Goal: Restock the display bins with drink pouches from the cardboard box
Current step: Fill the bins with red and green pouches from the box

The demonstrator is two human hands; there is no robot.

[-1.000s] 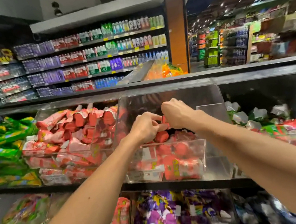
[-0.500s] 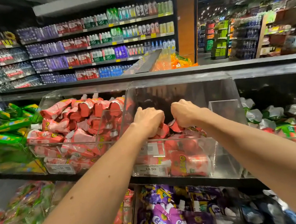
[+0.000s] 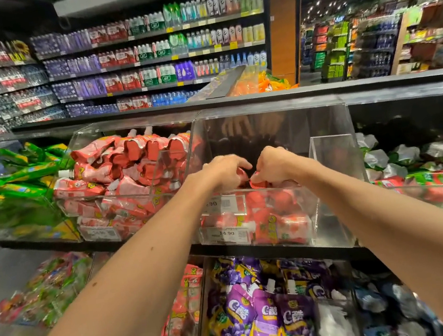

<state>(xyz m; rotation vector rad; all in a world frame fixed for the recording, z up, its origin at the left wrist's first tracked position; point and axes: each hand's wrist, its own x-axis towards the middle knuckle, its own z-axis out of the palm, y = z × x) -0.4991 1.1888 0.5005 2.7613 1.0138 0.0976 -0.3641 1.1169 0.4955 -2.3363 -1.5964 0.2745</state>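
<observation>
Both my hands reach into a clear acrylic display bin [image 3: 341, 208] on the middle shelf. Red drink pouches [image 3: 278, 222] lie in its lower front part. My left hand [image 3: 223, 171] curls its fingers round the top of a red pouch [image 3: 241, 171]. Close beside it, my right hand [image 3: 275, 165] grips another red pouch [image 3: 257, 183] just above the bin's front wall. The fingertips of both hands are partly hidden by the pouches. The cardboard box is not in view.
A second clear bin [image 3: 88, 236] heaped with red pouches stands to the left, green packs [image 3: 16, 180] beyond it. Green and red pouches [image 3: 438, 178] fill the right bin. Purple pouches [image 3: 264, 311] sit on the shelf below. Bottled drinks line the far shelves [image 3: 155, 61].
Both hands have sunk a little lower into the bin with their red pouches and stay close together. The view has shifted slightly upward and to the left.
</observation>
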